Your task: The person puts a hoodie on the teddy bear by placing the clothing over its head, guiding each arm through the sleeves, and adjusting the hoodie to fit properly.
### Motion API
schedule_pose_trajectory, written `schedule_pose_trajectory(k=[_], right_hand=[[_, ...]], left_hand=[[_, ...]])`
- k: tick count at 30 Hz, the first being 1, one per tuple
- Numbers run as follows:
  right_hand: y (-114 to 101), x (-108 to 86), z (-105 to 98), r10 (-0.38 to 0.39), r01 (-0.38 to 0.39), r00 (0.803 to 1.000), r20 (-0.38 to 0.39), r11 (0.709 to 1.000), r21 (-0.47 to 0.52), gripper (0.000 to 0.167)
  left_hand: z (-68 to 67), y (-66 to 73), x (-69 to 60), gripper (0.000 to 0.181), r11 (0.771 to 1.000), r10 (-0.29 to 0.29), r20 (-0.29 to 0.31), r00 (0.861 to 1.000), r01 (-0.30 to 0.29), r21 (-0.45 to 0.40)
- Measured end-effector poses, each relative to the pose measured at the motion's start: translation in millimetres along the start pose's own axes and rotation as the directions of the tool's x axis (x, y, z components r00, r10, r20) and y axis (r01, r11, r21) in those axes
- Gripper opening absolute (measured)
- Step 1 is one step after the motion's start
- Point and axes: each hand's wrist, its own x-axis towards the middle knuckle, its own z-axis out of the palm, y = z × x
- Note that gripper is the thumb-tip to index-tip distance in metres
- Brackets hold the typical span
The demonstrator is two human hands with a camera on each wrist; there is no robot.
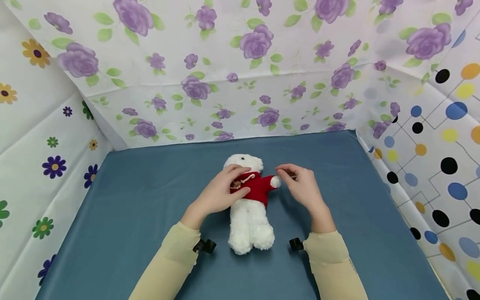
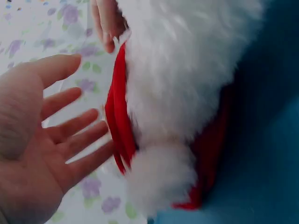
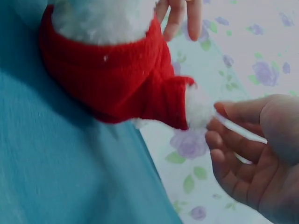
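A white plush bear (image 1: 249, 225) in a red hoodie (image 1: 258, 189) lies on its back on the blue cloth. My left hand (image 1: 221, 187) rests at the bear's chest with fingers and thumb spread, beside the white drawstring (image 1: 248, 178) and a small brown bear-like decoration (image 1: 236, 183). In the left wrist view the fingers of that hand (image 2: 56, 135) look straight. Close to the bear's outstretched paw (image 3: 198, 107), my right hand (image 3: 252, 149) pinches a thin white strip (image 3: 245, 133) between thumb and finger; its exact kind is unclear.
Blue cloth (image 1: 150, 216) covers the table. A white sheet with purple flowers (image 1: 225, 83) hangs behind it, with other patterned sheets at left and right. Both wrists carry small black devices (image 1: 296, 244) near the sleeve cuffs.
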Motion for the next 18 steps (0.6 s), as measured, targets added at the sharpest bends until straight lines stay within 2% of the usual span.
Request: schedule_pose_trajectory(k=[3, 5, 7, 9, 12, 15, 18], right_hand=[[-11, -0.2, 5, -0.111, 0.111, 0.993, 0.03, 0.994, -0.009, 0.019], [-17, 0.2, 10, -0.192, 0.194, 0.979, 0.063, 0.981, -0.012, 0.018], [-22, 0.5, 14, -0.257, 0.259, 0.961, 0.103, 0.966, -0.006, 0.017], [-25, 0.8, 20, -0.289, 0.293, 0.946, 0.146, 0.956, -0.005, 0.017], [-27, 0.6, 29, -0.279, 0.293, 0.936, 0.214, 0.955, -0.037, 0.019], [-27, -0.3, 37, -0.219, 0.259, 0.941, 0.259, 0.957, -0.132, 0.023], [-27, -0.7, 42, -0.169, 0.234, 0.947, 0.275, 0.946, -0.224, 0.026]], left_hand=[[-6.2, -14.6, -15.4, 0.048, 0.999, -0.006, -0.13, 0.991, 0.001, -0.036], [-10.3, -23.7, -27.7, 0.036, 0.997, -0.057, -0.209, 0.976, 0.046, -0.058], [-12.7, -32.7, -38.9, 0.023, 0.99, -0.128, -0.245, 0.961, 0.112, -0.081], [-13.2, -39.1, -47.5, 0.015, 0.975, -0.211, -0.219, 0.952, 0.189, -0.12], [-9.1, -47.1, -54.7, 0.012, 0.945, -0.302, -0.105, 0.947, 0.283, -0.164], [-3.2, -50.6, -56.8, 0.025, 0.916, -0.351, -0.006, 0.936, 0.342, -0.21], [1.9, -50.2, -57.1, 0.038, 0.895, -0.368, 0.028, 0.929, 0.363, -0.259]])
